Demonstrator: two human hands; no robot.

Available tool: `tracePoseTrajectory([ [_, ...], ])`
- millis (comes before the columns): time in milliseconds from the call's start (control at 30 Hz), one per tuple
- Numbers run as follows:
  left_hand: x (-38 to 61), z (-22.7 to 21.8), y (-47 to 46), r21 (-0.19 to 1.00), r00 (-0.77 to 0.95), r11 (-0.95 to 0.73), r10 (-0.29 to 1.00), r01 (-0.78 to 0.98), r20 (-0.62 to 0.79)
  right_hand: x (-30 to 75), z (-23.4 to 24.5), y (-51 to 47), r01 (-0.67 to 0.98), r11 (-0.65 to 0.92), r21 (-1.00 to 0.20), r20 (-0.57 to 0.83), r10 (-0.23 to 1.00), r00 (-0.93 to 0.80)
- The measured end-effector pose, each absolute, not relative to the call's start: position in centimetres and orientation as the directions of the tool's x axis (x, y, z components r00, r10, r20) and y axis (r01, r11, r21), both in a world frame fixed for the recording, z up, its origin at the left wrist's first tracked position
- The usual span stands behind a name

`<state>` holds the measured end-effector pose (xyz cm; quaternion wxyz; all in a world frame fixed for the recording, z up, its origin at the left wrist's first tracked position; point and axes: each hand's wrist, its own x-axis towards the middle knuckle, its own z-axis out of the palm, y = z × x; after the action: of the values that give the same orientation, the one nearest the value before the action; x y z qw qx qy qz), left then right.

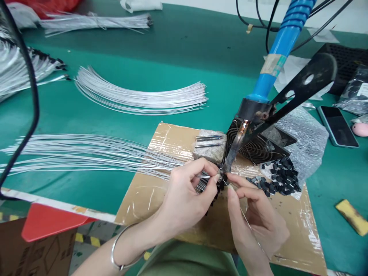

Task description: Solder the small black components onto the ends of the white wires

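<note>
The thumb and fingers of my left hand (192, 191) are closed in a pinch on the end of a thin grey wire, just below the soldering iron's tip (230, 158). My right hand (254, 214) pinches a strand of solder wire (247, 224), which runs back across its palm toward the wrist. Both sets of fingertips nearly meet at the tip; the exact contact there is too small to make out. From beneath the left hand a spread of grey wires (115, 155) runs off to the left. Small black pieces partly show under the fingers.
The blue iron handle (273, 61) slants down on a black bracket (304, 84). Behind the tip sits a fan (250, 145). Small black parts (283, 176) lie right on the cardboard (169, 134). A wire bundle (140, 99), phone (339, 126) and yellow sponge (352, 216) lie around.
</note>
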<state>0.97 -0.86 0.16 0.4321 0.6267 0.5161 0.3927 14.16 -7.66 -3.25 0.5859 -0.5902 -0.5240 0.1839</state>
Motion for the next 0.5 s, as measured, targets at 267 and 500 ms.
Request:
tracePoseTrajectory([
  [267,0.97,0.02,-0.83,0.938,0.165,-0.098,0.985,0.334,0.044,14.20,-3.43,-7.49,0.409,0.233,-0.882,0.400,0.829,0.391],
  [500,1.00,0.06,-0.80,0.935,0.163,-0.095,0.986,0.341,0.041,14.01,-3.62,-7.40,0.403,0.235,-0.885,0.404,0.818,0.409],
])
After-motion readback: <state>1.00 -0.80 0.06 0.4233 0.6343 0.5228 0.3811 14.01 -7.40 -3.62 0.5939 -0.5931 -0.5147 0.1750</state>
